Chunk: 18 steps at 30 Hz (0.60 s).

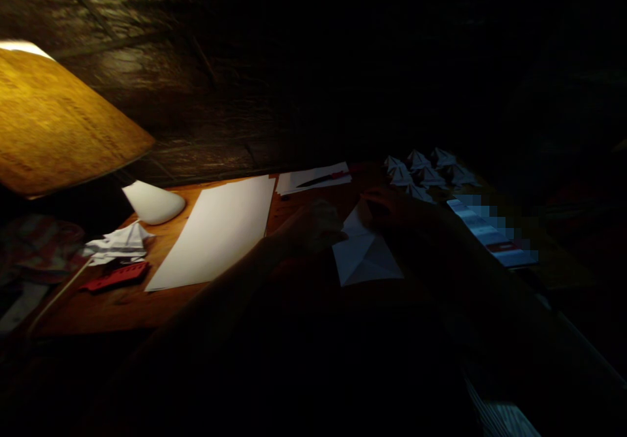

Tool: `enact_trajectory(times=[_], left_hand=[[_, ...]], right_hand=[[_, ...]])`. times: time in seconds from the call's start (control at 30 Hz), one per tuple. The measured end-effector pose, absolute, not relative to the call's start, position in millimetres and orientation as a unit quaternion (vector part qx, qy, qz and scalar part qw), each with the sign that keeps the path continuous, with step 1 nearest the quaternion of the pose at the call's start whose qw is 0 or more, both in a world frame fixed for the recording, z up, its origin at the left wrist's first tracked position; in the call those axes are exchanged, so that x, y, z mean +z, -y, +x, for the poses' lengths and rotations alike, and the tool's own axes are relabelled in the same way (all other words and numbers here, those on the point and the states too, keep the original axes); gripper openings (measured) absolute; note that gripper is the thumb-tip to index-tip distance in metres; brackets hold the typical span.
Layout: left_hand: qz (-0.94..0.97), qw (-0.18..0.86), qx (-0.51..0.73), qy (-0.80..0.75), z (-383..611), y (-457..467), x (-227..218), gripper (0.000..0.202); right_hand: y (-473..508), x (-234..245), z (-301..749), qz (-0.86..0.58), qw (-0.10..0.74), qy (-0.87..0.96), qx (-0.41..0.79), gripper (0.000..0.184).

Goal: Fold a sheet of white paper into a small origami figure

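Note:
A creased sheet of paper (368,257), with fold lines crossing near its middle, lies at the centre of the wooden table. My left hand (317,223) is curled at the sheet's left edge, its fingertips closed on the paper there. At the far corner, which is bent up, my right hand (389,207) pinches the sheet between thumb and fingers. Dim light hides much of both hands. Behind the right hand stand several folded paper shapes (420,174), grouped in rows.
A stack of white paper (220,231) lies left of my hands; a knife (321,179) rests on smaller sheets (288,182) behind. Far left are a lamp with a yellow shade (68,120), crumpled paper (122,242) and a red object (117,276). A lit screen (482,228) is at right.

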State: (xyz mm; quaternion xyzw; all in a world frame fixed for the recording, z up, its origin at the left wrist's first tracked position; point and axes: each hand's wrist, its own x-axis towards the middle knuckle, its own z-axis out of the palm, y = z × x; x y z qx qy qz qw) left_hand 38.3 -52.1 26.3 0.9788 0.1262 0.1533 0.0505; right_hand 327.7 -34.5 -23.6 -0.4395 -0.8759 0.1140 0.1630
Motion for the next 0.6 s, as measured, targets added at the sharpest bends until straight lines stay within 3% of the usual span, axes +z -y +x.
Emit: enact_trajectory(times=[0.6], left_hand=[[0.978, 0.067, 0.157, -0.124, 38.2, 52.7, 23.6, 0.043]], right_hand=[[33.0, -23.6, 325.9, -0.432, 0.184, 0.875, 0.118, 0.079]])
